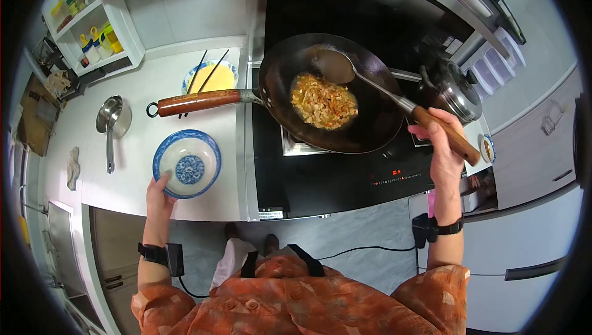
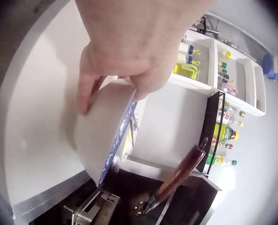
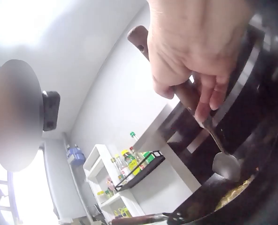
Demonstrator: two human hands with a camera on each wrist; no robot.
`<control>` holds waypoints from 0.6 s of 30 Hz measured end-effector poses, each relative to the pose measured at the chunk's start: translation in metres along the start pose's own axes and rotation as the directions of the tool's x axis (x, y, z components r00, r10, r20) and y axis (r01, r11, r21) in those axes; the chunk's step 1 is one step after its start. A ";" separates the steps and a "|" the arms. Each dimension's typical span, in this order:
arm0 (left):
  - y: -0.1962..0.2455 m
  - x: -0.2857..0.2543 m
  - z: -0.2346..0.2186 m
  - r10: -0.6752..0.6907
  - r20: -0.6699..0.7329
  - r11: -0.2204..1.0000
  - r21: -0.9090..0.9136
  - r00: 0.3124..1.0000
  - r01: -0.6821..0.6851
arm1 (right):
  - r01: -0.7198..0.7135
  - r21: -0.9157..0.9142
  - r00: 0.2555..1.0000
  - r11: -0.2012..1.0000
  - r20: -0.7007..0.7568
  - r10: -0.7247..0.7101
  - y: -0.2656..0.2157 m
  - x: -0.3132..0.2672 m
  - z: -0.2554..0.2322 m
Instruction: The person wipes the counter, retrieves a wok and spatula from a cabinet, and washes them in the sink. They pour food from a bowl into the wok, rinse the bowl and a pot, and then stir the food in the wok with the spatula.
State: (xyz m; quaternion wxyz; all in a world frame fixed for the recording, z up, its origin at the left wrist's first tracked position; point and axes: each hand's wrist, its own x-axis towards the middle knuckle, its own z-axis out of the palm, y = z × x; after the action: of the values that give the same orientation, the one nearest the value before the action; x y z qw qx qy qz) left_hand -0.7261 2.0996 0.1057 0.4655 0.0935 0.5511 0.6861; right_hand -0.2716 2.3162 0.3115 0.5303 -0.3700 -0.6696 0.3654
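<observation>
My left hand [image 1: 160, 198] grips the rim of a blue and white bowl [image 1: 187, 163], thumb inside and fingers under it, over the white counter. The bowl has nothing in it; its pale outer side [image 2: 99, 126] shows in the left wrist view. My right hand [image 1: 445, 150] holds the wooden handle of a metal spatula [image 1: 370, 82]. The spatula's blade [image 3: 226, 165] is inside a dark wok [image 1: 376, 119], at the far side of a heap of chopped cooked food [image 1: 324, 102]. The wok sits on the black cooktop with its wooden handle [image 1: 197, 102] pointing left.
A plate of yellow liquid [image 1: 219, 81] with black chopsticks [image 1: 196, 71] across it stands behind the wok handle. A metal ladle [image 1: 110, 126] lies on the left counter. At the right is a lidded pot [image 1: 453, 91], and a small dish [image 1: 487, 147] stands near the edge.
</observation>
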 end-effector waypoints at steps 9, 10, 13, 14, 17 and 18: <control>0.005 0.019 -0.053 0.083 -0.135 0.996 -0.027 0.987 -0.088 | -0.041 -0.088 0.998 0.995 0.037 0.044 0.000 -0.016 0.002; 0.009 0.019 -0.051 0.108 -0.135 0.994 0.042 0.985 -0.103 | -0.033 -0.098 0.999 0.995 0.010 0.034 0.000 -0.014 0.001; 0.016 0.019 -0.039 0.164 -0.277 0.971 0.213 0.947 -0.106 | 0.005 -0.143 0.997 0.990 -0.073 -0.016 0.001 -0.008 -0.007; 0.017 0.020 -0.040 0.160 -0.276 0.972 0.212 0.948 -0.102 | 0.008 -0.155 0.995 0.988 -0.093 -0.023 0.002 -0.007 -0.008; 0.022 0.024 -0.041 0.163 -0.297 0.950 0.304 0.941 -0.069 | -0.029 -0.111 0.997 0.993 -0.078 0.020 0.008 -0.011 -0.006; 0.023 0.023 -0.042 0.163 -0.284 0.945 0.319 0.945 -0.067 | -0.028 -0.111 0.997 0.993 -0.078 0.020 0.005 -0.015 -0.005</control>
State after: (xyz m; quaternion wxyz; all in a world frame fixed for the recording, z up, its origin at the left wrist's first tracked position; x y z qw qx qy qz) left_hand -0.7776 2.0896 0.1003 0.3129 0.0889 0.7094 0.6253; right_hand -0.2642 2.3061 0.3013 0.5299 -0.4209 -0.6634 0.3192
